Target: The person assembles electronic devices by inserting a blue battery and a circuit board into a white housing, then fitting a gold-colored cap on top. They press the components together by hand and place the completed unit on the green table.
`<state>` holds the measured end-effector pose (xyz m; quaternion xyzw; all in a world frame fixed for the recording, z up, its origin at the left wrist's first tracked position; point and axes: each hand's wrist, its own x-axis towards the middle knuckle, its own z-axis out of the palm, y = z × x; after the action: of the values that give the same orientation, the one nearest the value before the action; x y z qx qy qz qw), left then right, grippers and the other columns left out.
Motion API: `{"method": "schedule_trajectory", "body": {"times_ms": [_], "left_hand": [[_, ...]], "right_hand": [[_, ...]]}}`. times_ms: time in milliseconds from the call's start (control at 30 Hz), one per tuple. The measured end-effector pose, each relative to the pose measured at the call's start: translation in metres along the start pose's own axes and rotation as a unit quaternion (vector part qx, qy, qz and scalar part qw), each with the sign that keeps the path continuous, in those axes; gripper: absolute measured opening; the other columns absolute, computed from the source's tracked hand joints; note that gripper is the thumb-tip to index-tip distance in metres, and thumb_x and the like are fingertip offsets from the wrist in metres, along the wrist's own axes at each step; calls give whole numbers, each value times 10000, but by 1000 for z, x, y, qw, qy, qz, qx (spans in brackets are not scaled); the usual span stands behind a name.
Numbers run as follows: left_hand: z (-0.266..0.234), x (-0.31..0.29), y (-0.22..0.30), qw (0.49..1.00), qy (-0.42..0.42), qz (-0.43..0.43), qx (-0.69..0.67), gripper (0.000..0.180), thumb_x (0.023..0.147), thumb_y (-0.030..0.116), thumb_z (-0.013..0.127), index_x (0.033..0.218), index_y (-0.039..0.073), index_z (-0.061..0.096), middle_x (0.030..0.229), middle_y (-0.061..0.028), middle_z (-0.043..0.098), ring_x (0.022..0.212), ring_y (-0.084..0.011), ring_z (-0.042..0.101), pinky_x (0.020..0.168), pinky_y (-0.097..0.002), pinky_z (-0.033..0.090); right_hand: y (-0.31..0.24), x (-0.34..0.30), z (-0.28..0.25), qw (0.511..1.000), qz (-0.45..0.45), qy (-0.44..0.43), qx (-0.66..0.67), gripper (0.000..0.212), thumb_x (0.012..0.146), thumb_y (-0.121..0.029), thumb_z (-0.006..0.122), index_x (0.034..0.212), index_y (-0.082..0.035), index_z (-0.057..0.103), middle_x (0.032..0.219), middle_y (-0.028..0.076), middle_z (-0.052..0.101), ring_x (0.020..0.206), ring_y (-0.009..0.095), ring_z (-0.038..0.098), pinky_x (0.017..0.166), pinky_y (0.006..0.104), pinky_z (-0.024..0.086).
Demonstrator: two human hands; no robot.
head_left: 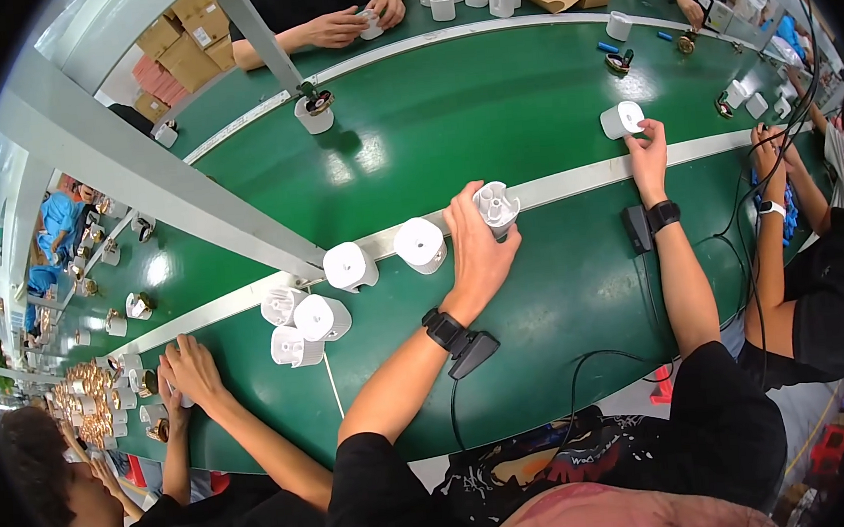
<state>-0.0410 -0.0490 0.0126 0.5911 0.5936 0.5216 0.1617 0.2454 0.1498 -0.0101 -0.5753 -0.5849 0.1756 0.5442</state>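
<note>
My left hand (479, 251) is wrapped round a white plastic housing (498, 208), a short cup whose ribbed inside faces up, just in front of the pale rail. Farther right, my right hand (648, 157) reaches over the rail, its fingers closed on the edge of another white housing (618, 121) that lies tilted with its flat end toward me. Left of my left hand, one white housing (421, 245) and a second white housing (350, 267) stand by the rail. Next to them sits a cluster of three more housings (323, 318).
The pale rail (555, 186) divides the green bench (582, 281) from the green belt (449, 103). A slanted metal post (167, 175) rises at left. Black cables run from devices on both my wrists. Co-workers sit at both sides and across, with more housings (315, 115) about.
</note>
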Motion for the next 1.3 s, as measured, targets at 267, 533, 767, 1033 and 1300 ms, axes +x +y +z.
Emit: {"method": "schedule_trajectory", "body": {"times_ms": [267, 533, 767, 1033, 1300], "left_hand": [[0, 2, 2, 1000, -9, 6, 11, 691, 733, -10, 706, 1338, -19, 373, 1226, -217, 448, 1163, -405, 410, 1015, -472, 379], [-1, 1, 2, 1000, -8, 9, 17, 669, 736, -10, 705, 1323, -17, 385, 1209, -214, 456, 1146, -404, 424, 1001, -472, 388], [-2, 0, 4, 1000, -10, 11, 10, 666, 732, -10, 710, 1316, -10, 390, 1200, -213, 458, 1137, -400, 428, 986, -472, 394], [0, 2, 4, 1000, -7, 3, 14, 670, 731, -4, 718, 1317, 0, 393, 1196, -209, 463, 1136, -395, 433, 981, -466, 397], [-2, 2, 4, 1000, -18, 9, 16, 673, 731, 4, 726, 1317, -3, 394, 1204, -209, 466, 1140, -390, 435, 981, -463, 398]], "right_hand": [[2, 2, -2, 1000, -3, -8, -11, 336, 851, -87, 698, 1154, -62, 555, 1072, 121, 630, 778, 164, 607, 731, 319, 509], [4, 2, 0, 1000, -6, -7, 2, 280, 858, -87, 683, 1115, -62, 574, 886, 61, 634, 765, 154, 602, 705, 304, 500], [9, 3, -1, 999, -3, -25, 28, 206, 857, -87, 681, 1033, -43, 583, 777, 40, 614, 720, 139, 588, 682, 286, 488], [9, 7, 3, 997, 8, -65, 38, 181, 849, -107, 698, 951, -34, 568, 723, 20, 589, 674, 117, 559, 639, 272, 459], [5, 2, 2, 996, 13, -82, 18, 201, 850, -147, 699, 942, -36, 559, 703, 12, 578, 663, 116, 551, 620, 279, 442]]}}
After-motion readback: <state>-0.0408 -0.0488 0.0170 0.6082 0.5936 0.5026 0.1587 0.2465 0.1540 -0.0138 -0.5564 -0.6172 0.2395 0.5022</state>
